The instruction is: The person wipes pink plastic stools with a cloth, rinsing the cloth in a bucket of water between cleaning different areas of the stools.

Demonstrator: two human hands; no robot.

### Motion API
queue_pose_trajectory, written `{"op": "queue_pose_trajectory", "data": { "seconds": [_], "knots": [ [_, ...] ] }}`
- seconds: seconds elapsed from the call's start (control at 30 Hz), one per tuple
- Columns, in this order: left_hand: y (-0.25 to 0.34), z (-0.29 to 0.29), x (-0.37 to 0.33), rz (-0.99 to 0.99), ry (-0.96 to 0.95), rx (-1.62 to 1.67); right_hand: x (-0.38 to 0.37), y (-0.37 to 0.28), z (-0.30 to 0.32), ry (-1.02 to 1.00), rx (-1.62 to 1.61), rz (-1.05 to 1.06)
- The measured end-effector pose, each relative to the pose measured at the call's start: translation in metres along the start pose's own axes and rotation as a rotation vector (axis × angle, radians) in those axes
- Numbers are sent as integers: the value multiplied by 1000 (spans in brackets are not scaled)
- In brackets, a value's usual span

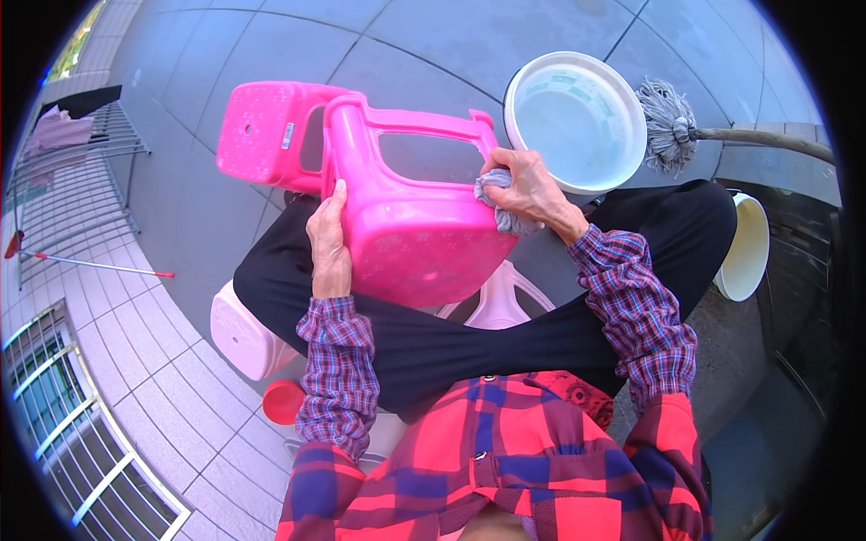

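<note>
A bright pink plastic stool (424,239) lies tipped on its side across my lap, its seat turned toward me and its legs pointing away. My left hand (330,239) grips the stool's left edge, thumb laid along the side. At the right side, my right hand (528,189) is closed around a bunched grey cloth (505,203) pressed against the stool near a leg. Just beyond that hand stands a white bucket (577,122) with pale, cloudy water in it.
Another pink stool (262,135) lies beyond my left knee. Pale pink stools (248,334) are near my legs. A grey string mop (669,126) rests right of the bucket. A cream bucket (747,248) is by my right knee, a red cup (283,401) at my left. Metal racks (81,149) stand far left.
</note>
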State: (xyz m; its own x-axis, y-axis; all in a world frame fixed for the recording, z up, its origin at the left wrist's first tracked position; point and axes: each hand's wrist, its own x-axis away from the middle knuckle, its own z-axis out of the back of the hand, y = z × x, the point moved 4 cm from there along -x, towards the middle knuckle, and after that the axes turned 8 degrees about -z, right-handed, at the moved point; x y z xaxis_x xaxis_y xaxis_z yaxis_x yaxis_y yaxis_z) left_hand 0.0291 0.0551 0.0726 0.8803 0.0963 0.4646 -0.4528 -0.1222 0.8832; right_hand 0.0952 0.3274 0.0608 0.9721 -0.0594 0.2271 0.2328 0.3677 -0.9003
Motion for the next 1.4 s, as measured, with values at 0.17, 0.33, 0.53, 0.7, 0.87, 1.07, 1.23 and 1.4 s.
{"op": "queue_pose_trajectory", "data": {
  "seconds": [0.17,0.33,0.53,0.7,0.87,1.07,1.23,1.4],
  "knots": [
    [-5,-10,1,-39,-30,-46,-10,-42,-27,-4,-60,87],
    [-1,-17,2,-4,-28,20,-28,-75,-48,145,34,366],
    [-7,13,-4,43,49,99,7,1,-6,-23,377,192],
    [-3,12,-1,14,18,32,15,8,-10,39,198,175],
    [-11,3,-1,-23,-112,24,-14,-87,-63,5,31,381],
    [-12,-12,3,-40,-103,68,-86,-96,-74,136,83,263],
    [-19,10,5,-52,-52,0,-49,-89,-80,201,13,336],
    [-18,0,18,-59,-97,-28,-7,-85,-57,35,4,274]
  ]
}}
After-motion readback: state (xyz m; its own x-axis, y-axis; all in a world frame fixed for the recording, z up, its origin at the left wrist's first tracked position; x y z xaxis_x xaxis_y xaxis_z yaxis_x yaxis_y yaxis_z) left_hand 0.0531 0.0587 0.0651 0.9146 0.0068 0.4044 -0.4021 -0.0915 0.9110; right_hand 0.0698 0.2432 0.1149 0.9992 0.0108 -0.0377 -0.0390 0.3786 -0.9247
